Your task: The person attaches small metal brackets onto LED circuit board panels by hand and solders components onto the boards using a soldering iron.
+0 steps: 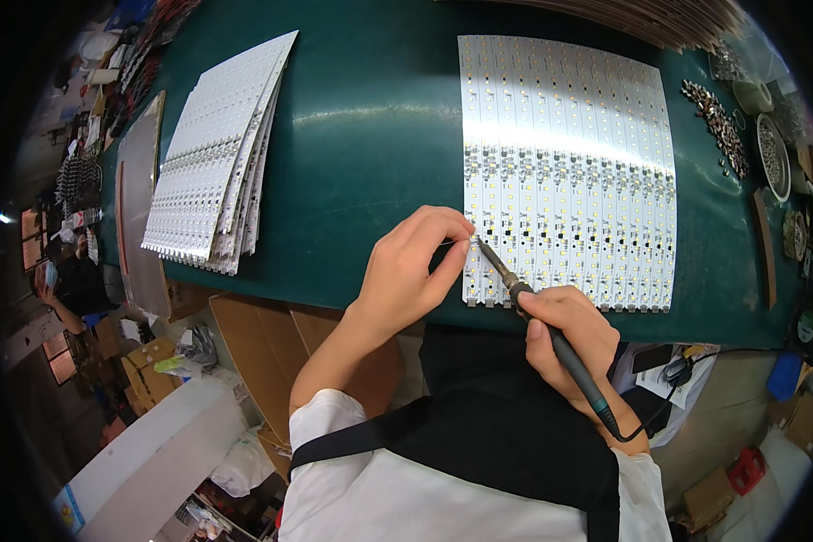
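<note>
A white panel of LED strip boards [569, 117] lies flat on the green table, with rows of small components across it. My right hand [574, 339] is closed round the grey handle of a soldering iron [565, 352]. The iron's tip points up and left and meets the panel near its left edge. Beside that tip, my left hand [415, 262] pinches a thin piece of solder wire [448, 242], thumb and forefinger close to the board. Whether the wire touches the tip is too small to tell.
To the left stands an uneven stack of similar LED boards [212, 154]. Small metal parts [718, 126] lie loose at the right, next to a round dish [772, 155] of parts and a dark bar [764, 248]. The iron's cord [664, 411] runs off at lower right. Another person [59, 298] is at far left.
</note>
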A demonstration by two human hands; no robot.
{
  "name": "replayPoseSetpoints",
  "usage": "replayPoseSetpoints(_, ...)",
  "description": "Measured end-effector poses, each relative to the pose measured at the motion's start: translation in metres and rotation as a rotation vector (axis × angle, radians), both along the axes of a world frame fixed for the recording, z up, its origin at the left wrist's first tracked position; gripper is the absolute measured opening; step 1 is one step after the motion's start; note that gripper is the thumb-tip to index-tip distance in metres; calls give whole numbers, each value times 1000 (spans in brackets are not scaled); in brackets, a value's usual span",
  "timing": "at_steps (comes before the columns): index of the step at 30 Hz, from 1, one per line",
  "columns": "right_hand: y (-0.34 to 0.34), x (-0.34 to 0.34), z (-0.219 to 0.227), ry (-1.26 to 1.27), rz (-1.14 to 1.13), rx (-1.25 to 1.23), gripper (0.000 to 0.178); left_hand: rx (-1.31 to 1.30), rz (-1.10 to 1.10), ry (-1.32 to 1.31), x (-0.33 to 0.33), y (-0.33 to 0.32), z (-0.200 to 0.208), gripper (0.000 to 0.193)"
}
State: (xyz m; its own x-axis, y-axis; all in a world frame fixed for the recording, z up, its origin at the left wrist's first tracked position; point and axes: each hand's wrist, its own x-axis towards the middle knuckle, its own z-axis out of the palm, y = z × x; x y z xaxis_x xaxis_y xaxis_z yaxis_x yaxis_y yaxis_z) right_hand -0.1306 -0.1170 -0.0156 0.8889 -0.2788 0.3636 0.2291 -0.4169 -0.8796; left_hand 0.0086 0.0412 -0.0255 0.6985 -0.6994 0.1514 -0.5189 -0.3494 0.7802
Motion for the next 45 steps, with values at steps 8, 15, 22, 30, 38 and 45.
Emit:
replayPoseSetpoints(8,1,0,1,-11,21,-22,28,-31,19,56,1,2,-3,6)
replayPoseSetpoints(15,2,1,2,-26,41,-71,29,-39,-16,-134,-1,-2,-11,13)
replayPoseSetpoints(22,2,1,3,-37,51,-90,30,-57,-52,-188,-2,-2,-8,14)
replayPoseSetpoints(30,-11,-7,9,-12,-13,-54,28,-31,32,183,-2,1,3,11)
replayPoseSetpoints(38,-9,-5,6,-11,-21,-49,25,-81,-23,-92,-6,-13,-10,16)
replayPoseSetpoints(45,-10,-4,4,-19,-6,-69,28,-67,-50,-246,-5,-16,-10,15)
